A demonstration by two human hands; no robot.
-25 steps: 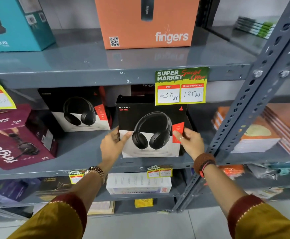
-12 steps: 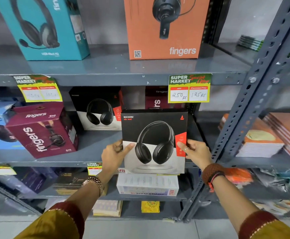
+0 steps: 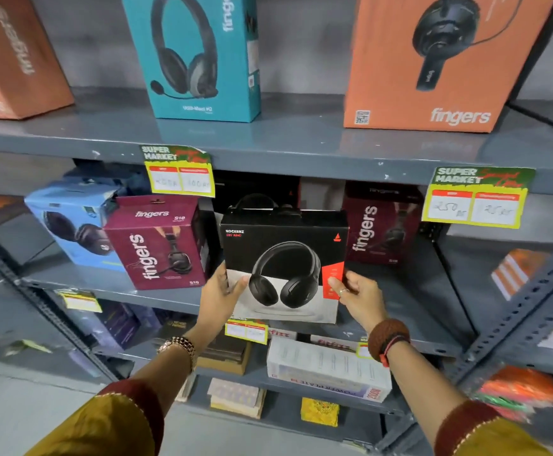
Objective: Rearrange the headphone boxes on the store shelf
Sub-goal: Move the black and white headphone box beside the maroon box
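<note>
I hold a black-and-white headphone box (image 3: 285,255) upright in front of the middle shelf (image 3: 400,327). My left hand (image 3: 221,292) grips its lower left edge and my right hand (image 3: 359,296) grips its lower right edge. A second black headphone box (image 3: 258,195) stands behind it, mostly hidden. On the shelf to the left sits a maroon headphone box (image 3: 153,241), and a blue headphone box (image 3: 71,222) lies further left. Another maroon box (image 3: 380,222) stands at the back right.
The top shelf (image 3: 301,139) carries a teal box (image 3: 199,54) and two orange boxes (image 3: 439,57). Yellow price tags (image 3: 179,171) hang from the shelf edges. A white box (image 3: 327,366) and small packs lie on the lower shelf. A slanted metal upright (image 3: 525,311) stands at right.
The black-and-white box has come up off the shelf and moved left in both hands, now in front of the other black box. My view has swung left and up.
</note>
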